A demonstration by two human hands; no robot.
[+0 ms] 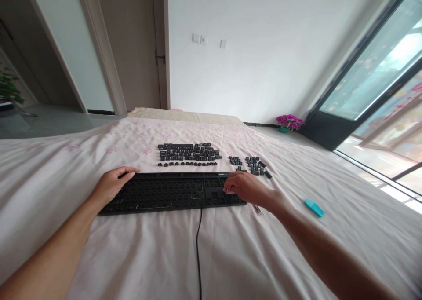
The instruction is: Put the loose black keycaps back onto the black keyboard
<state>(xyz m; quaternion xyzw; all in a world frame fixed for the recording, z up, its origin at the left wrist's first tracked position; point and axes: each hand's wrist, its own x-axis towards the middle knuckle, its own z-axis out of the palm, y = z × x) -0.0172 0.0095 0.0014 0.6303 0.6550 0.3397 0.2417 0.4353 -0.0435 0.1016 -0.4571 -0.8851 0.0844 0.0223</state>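
A black keyboard (158, 192) with most of its keycaps off lies on the cloth, its cable side toward me. My left hand (112, 184) grips its far left corner, thumb on top and fingers around the edge. Over the right-hand key block, my right hand (244, 187) is closed with fingertips pinched down at the keyboard; whatever is between them is hidden. Beyond the keyboard, loose black keycaps (189, 152) lie in rows, and a smaller group of keycaps (253, 165) lies to the right.
A black cable (198, 251) runs from the keyboard toward me. On the pale, wrinkled cloth (148, 256), a turquoise object (314, 207) lies at the right. Pink flowers in a pot (289, 123) stand by the wall, near a glass door (359, 89).
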